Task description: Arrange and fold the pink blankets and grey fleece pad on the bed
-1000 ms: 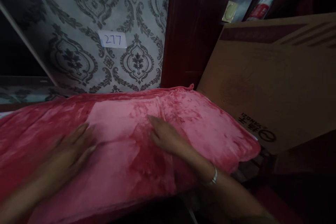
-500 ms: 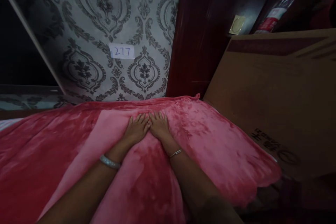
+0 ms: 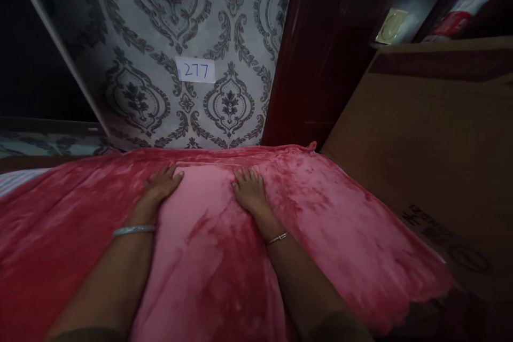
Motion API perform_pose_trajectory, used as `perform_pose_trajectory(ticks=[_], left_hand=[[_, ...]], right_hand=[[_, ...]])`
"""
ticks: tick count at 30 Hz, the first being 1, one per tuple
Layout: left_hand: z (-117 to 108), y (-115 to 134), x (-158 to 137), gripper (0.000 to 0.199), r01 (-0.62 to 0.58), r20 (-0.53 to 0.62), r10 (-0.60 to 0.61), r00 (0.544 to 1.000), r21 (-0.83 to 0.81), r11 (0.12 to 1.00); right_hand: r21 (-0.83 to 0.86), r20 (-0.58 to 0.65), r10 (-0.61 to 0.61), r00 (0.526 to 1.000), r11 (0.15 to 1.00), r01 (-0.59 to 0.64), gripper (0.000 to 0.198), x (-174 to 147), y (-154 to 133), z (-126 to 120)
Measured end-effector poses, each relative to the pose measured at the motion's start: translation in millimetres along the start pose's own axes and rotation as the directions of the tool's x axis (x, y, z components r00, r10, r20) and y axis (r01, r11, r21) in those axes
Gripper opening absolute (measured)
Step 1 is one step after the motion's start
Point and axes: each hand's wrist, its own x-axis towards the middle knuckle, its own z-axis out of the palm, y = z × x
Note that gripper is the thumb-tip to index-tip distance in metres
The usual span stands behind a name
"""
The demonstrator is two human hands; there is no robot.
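Both L hand [image 3: 162, 184] & R hand [image 3: 250, 190] flat on pink blkt [image 3: 340, 224], apart.

Velvety, plush cloth blanket [image 3: 332, 230], glossy wood-like panel [image 3: 310, 69], matt cardboard box [image 3: 425, 139], paper label [image 3: 195, 70]

Patterned wallpaper [image 3: 168, 112], numbered card [image 3: 195, 70], cardboard box [image 3: 420, 149]
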Motion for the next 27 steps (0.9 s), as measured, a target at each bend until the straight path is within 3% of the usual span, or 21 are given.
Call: perform_pose_trajectory(ticks=[8, 11, 13, 16, 18, 22, 24, 27], left_hand=[[-22, 13, -14, 0.057, 0.014, -0.045, -0.012, 0.999, 0.044, 0.999], [-29, 34, -16, 0.061, -0.04, 0.005, 0.04, 0.999, 0.066, 0.997], [-30, 54, -20, 0.066, -0.135, 0.104, 0.126, 0.987, 0.082, 0.987], [-21, 84, -30, 0.071, -0.281, 0.229, 0.252, 0.94, 0.103, 0.954], [-9, 96, -36, 0.07, -0.307, 0.235, 0.275, 0.932, 0.114, 0.945], [13, 98, -40, 0.066, -0.299, 0.205, 0.274, 0.94, 0.102, 0.949], [19, 94, -40, 0.065, -0.301, 0.194, 0.279, 0.941, 0.096, 0.949], [20, 92, -40, 0.064, -0.306, 0.168, 0.288, 0.943, 0.091, 0.948]], right_hand=[[0.043, -0.027, 0.001, 1.0, 0.999, 0.001, 0.055, 0, 0, -2], [0.063, -0.053, -0.002, 0.999, 0.998, 0.005, 0.055, 0, 0, -1], [0.088, -0.081, -0.009, 0.997, 0.996, 0.016, 0.053, 1, 1, -1], [0.147, -0.173, 0.054, 0.983, 0.989, -0.028, 0.05, 2, 7, -10], [0.197, -0.229, 0.166, 0.959, 0.973, -0.121, 0.049, 1, 16, -20], [0.277, -0.12, 0.353, 0.928, 0.909, -0.31, 0.047, -3, 34, -36], [0.285, -0.064, 0.364, 0.929, 0.899, -0.333, 0.046, -5, 37, -36], [0.312, -0.071, 0.308, 0.949, 0.91, -0.272, 0.057, -5, 34, -28]])
